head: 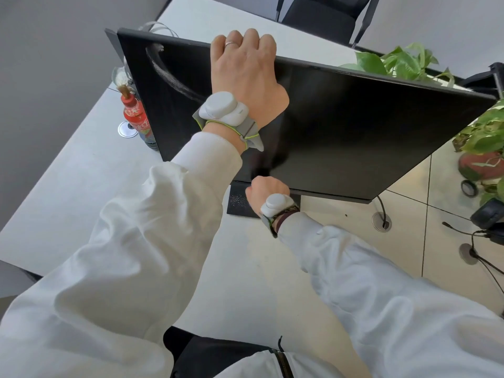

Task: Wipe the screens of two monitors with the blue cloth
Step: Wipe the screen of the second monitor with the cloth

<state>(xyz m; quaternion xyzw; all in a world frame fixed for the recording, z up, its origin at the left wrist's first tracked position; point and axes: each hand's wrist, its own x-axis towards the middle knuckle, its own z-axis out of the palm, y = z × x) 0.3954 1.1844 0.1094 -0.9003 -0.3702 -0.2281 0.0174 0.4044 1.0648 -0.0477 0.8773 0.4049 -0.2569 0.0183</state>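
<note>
while the left hand (245,69) hooks over the top edge of the monitor (354,126), we log its fingers curled behind the bezel and its thumb lying on the front glass: a firm hold on the frame. the monitor stands on a pale desk (68,192), dark screen toward us, with its black stand base (240,203) just below the lower edge. the right hand (266,189) is down at that lower edge, near the middle, knuckles up and fingers folded in. its fingertips are hidden, so we cannot tell whether it grasps the bezel, something else, or nothing. each wrist carries a white wrist unit (221,107) on a strap, above white sleeves (136,255). a curved grey streak (169,75) shows on the upper left part of the screen. behind the monitor's left edge stands a bottle (135,118) with a red label, partly covered by the panel. beside it is a round grommet (126,129) set in the desk. leafy plants (395,61) rise past the top right corner. a headset (488,218) lies at the far right.
</note>
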